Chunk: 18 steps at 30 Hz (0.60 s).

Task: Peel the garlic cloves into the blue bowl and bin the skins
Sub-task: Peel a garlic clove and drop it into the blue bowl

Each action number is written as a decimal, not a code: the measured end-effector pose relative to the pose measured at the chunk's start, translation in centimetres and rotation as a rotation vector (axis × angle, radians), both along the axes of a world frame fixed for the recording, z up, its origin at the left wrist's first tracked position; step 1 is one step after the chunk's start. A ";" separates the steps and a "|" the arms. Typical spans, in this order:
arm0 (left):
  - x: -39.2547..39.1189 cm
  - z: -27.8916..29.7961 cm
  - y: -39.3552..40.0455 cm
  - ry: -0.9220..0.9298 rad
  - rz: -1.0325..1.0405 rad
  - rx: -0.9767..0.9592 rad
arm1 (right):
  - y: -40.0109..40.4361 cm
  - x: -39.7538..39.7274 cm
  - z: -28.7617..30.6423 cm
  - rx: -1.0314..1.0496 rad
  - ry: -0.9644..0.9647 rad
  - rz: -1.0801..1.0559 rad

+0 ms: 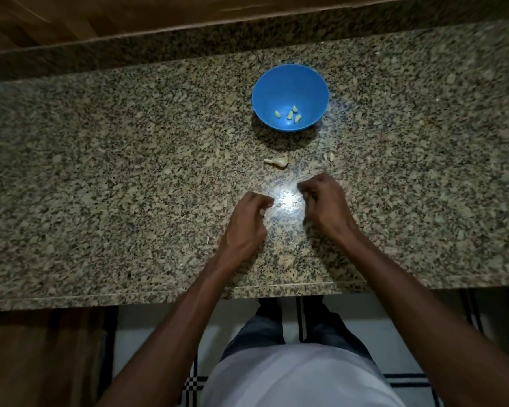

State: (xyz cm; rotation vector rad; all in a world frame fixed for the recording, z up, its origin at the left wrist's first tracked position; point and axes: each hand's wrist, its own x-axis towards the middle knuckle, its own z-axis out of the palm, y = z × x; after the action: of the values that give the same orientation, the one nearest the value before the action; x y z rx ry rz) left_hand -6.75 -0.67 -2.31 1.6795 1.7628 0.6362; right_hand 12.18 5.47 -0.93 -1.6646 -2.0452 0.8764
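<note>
The head view shows the blue bowl [290, 96] on the speckled stone surface [100, 171], with four peeled cloves [290, 114] lying at its bottom. The likeliest trouble, as I judge it, is the skins: thin pale flakes vanish against this mottled stone, so scraps could be missed at binning time — the bare garlic stem [276, 162] just nearer than the bowl and a small pale piece [329, 156] near the bowl on its right side, skin or clove I cannot tell, are already easy to overlook. No bin is visible, so carrying skins out of frame may scatter some. A glare patch nearer than the bowl, between the hands, could also hide fragments. The left hand [249, 214], well nearer than the bowl, has its fingers curled, and something pale shows at the fingertips — probably a clove or skin, though too small to be sure. The right hand [323, 201], nearer than the bowl and slightly right, is likewise curled inward; whether it pinches anything I cannot tell.
</note>
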 end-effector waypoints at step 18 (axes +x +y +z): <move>-0.8 0.2 -0.4 -0.010 -0.032 0.075 | -3.4 -0.9 0.4 -0.005 -0.125 0.158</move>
State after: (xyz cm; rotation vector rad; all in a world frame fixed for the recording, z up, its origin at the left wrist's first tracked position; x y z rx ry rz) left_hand -7.52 -1.05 -2.08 1.7480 1.7213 0.7031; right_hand 11.25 2.02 -0.54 -1.6140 -2.2865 0.8472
